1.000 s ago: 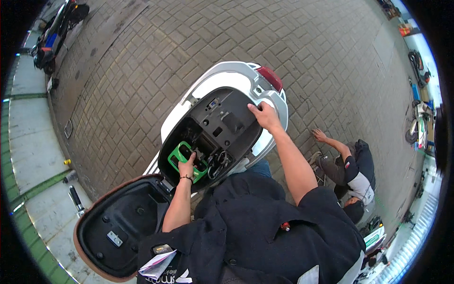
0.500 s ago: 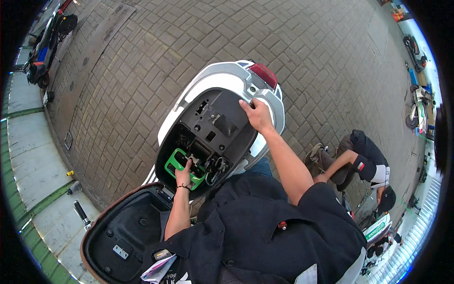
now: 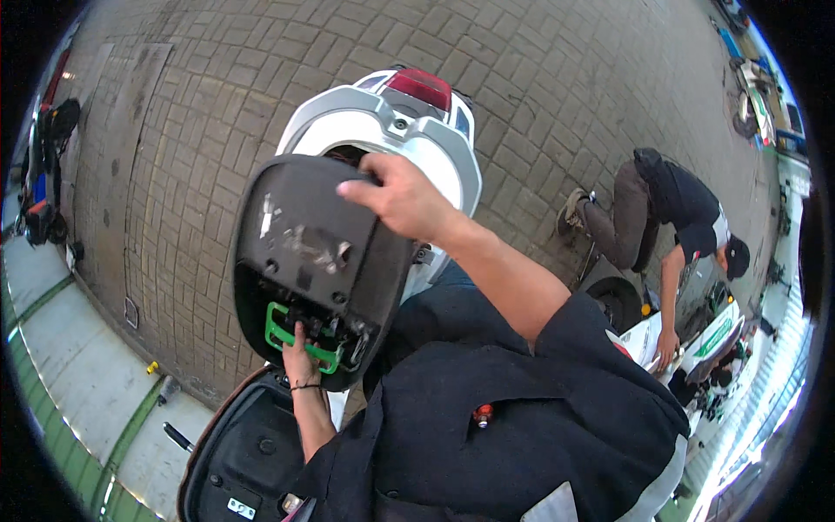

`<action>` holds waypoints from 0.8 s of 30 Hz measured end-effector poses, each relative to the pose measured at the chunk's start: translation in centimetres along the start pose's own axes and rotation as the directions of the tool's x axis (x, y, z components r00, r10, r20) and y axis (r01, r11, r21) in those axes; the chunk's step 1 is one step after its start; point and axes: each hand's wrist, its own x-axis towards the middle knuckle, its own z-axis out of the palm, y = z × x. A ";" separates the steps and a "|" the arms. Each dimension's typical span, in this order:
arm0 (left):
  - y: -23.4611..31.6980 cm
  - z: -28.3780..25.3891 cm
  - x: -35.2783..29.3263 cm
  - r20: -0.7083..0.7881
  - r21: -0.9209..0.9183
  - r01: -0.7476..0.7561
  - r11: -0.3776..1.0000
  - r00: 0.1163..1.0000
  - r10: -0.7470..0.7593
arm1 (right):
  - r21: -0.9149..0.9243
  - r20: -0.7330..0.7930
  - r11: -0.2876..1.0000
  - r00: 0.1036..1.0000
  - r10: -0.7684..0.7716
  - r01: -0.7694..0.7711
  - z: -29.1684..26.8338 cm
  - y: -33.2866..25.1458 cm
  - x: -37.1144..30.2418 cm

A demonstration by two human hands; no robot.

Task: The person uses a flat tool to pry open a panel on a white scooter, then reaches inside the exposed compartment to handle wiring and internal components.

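Note:
My right hand (image 3: 396,196) grips the rear rim of a black under-seat storage tub (image 3: 317,213), which is raised and tilted above the white scooter body (image 3: 435,170). Its fingers curl over the edge, the thumb lying inside. Low in the tub, my left hand (image 3: 300,357) is closed on a bright green frame (image 3: 275,329), thumb pointing up. Dark parts and cables (image 3: 358,335) lie beside the frame. What is under the tub is mostly hidden; a dark opening shows behind its rear rim.
The scooter's seat (image 3: 261,444) hangs open at lower left. A red tail light (image 3: 422,90) marks the scooter's rear. A co-worker (image 3: 678,200) crouches on the right beside scooter parts. Paving bricks (image 3: 217,113) surround the scooter; a metal wall (image 3: 61,331) runs along the left.
The tub has risen out of the scooter body and tilted, shifting left, with both hands still on it and the green frame. The co-worker's arm has moved down toward the parts.

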 end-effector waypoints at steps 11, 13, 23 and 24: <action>-0.3 -6.5 0.4 0.195 -0.181 0.023 0.983 0.981 0.013 | 0.371 0.178 0.911 0.949 -0.259 0.179 2.5 -9.5 -3.1; -0.6 -6.0 0.6 0.201 -0.207 0.053 0.977 0.980 -0.011 | 0.307 0.168 0.925 0.944 -0.285 0.225 2.9 -8.7 -3.6; -5.7 -7.1 3.0 0.301 -0.250 0.129 0.960 0.952 -0.050 | 0.275 0.307 0.940 0.909 -0.282 0.199 7.1 -7.8 -6.8; -5.3 -7.1 3.0 0.347 -0.225 0.068 0.972 0.938 0.014 | 0.272 0.296 0.942 0.914 -0.277 0.198 7.2 -7.7 -7.0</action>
